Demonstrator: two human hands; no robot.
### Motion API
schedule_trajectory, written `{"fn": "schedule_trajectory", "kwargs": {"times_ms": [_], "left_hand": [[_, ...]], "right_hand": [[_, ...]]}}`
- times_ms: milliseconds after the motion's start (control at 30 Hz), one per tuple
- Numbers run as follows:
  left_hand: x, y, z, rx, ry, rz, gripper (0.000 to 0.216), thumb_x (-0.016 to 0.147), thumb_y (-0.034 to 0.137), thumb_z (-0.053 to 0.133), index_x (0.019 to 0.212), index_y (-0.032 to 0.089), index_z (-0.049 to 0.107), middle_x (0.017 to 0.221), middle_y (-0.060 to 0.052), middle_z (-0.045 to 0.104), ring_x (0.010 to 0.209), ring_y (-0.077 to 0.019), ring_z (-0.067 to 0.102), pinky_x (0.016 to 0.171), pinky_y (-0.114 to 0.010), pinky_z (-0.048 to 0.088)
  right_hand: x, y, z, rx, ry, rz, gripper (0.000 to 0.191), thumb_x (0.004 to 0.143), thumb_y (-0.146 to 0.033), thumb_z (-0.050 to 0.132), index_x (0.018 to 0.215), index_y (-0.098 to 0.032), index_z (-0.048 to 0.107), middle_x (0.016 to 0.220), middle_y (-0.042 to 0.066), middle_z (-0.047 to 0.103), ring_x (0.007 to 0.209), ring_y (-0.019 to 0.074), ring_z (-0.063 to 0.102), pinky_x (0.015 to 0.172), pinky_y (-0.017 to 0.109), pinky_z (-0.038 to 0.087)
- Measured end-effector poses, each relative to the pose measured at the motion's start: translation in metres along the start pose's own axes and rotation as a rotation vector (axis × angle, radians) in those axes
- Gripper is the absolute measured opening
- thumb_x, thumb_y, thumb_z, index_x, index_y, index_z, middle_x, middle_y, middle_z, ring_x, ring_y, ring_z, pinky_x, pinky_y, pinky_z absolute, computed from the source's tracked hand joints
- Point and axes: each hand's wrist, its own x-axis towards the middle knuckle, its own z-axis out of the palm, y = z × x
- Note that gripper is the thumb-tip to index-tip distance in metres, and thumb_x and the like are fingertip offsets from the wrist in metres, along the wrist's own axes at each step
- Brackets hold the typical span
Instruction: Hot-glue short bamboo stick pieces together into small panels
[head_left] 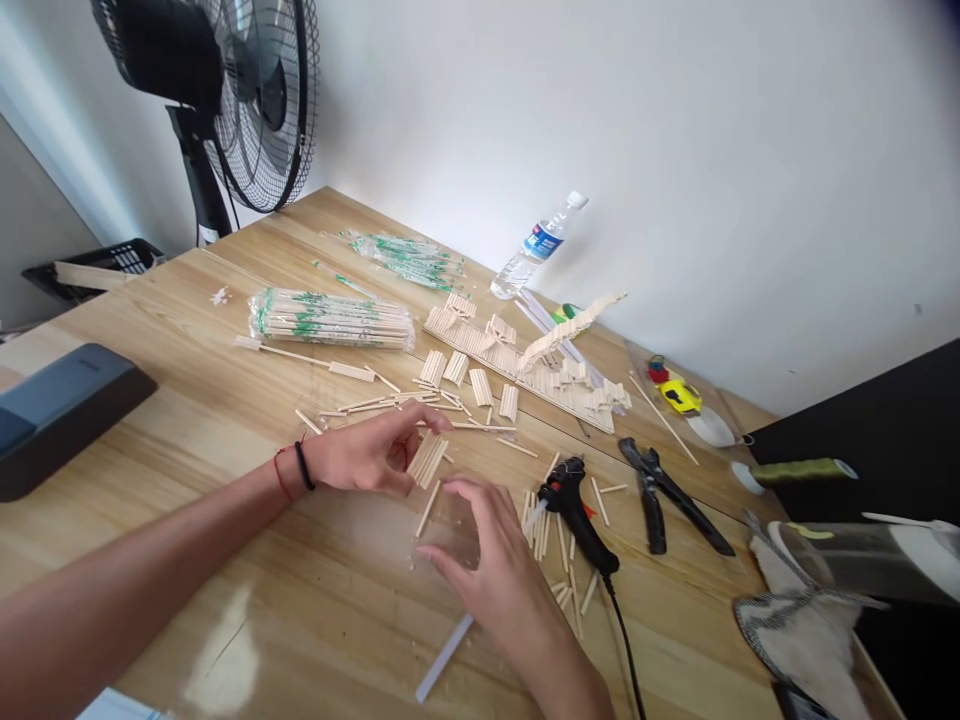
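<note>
My left hand (371,455) pinches a small panel of glued wooden sticks (427,460) just above the wooden table (187,420). My right hand (491,555) rests on a clear plastic sheet (360,545) lying on the table, fingers curved and spread, close to a loose stick (427,510). A black glue gun (574,505) lies just right of my right hand among several cut sticks. Behind them a larger structure of glued sticks (525,365) sits on the table.
Wrapped bundles of chopsticks (330,318) lie at the back left, a water bottle (536,247) by the wall, black pliers (660,490) right of the glue gun. A fan (240,95) stands at the far left, a dark case (52,415) at the left edge.
</note>
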Motion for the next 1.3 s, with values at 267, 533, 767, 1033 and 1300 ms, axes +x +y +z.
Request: {"fn": "schedule_trajectory", "kwargs": {"times_ms": [267, 533, 767, 1033, 1300], "left_hand": [[0.000, 0.001, 0.000, 0.058, 0.009, -0.003, 0.067, 0.079, 0.012, 0.071, 0.139, 0.022, 0.045, 0.083, 0.005, 0.053, 0.073, -0.0143, 0.055, 0.065, -0.025, 0.045], [0.000, 0.006, -0.001, -0.028, -0.035, -0.033, 0.063, 0.082, 0.013, 0.071, 0.138, 0.022, 0.043, 0.086, 0.004, 0.053, 0.073, -0.0134, 0.055, 0.063, -0.023, 0.044], [-0.001, 0.011, 0.005, 0.111, 0.003, -0.026, 0.063, 0.081, 0.011, 0.071, 0.137, 0.023, 0.045, 0.085, 0.005, 0.052, 0.073, -0.0135, 0.054, 0.065, -0.024, 0.046], [-0.001, 0.013, 0.014, 0.240, 0.020, -0.005, 0.070, 0.075, 0.006, 0.069, 0.139, 0.024, 0.047, 0.101, -0.001, 0.054, 0.077, -0.0150, 0.056, 0.066, -0.025, 0.047], [0.000, 0.016, 0.016, 0.265, -0.012, 0.032, 0.066, 0.076, 0.006, 0.066, 0.138, 0.022, 0.049, 0.108, -0.003, 0.051, 0.078, -0.0146, 0.052, 0.069, -0.026, 0.046]], "right_hand": [[-0.002, 0.000, 0.014, 0.002, 0.053, -0.027, 0.057, 0.088, -0.017, 0.077, 0.136, -0.027, 0.050, 0.127, 0.012, 0.067, 0.120, 0.0353, 0.063, 0.101, 0.057, 0.055], [0.003, 0.003, 0.010, -0.007, 0.006, -0.050, 0.066, 0.087, -0.021, 0.082, 0.144, -0.029, 0.050, 0.129, 0.011, 0.070, 0.119, 0.0358, 0.064, 0.100, 0.056, 0.055], [0.003, 0.009, 0.003, 0.104, 0.216, -0.004, 0.054, 0.094, -0.033, 0.076, 0.144, -0.029, 0.055, 0.130, 0.010, 0.069, 0.123, 0.0322, 0.065, 0.104, 0.052, 0.056], [0.003, 0.010, 0.004, 0.159, 0.250, 0.014, 0.055, 0.093, -0.035, 0.080, 0.142, -0.028, 0.056, 0.131, 0.011, 0.068, 0.123, 0.0307, 0.066, 0.105, 0.050, 0.057], [0.003, 0.009, 0.004, 0.179, 0.254, 0.000, 0.054, 0.095, -0.036, 0.078, 0.143, -0.028, 0.056, 0.133, 0.011, 0.069, 0.126, 0.0301, 0.066, 0.106, 0.048, 0.056]]}}
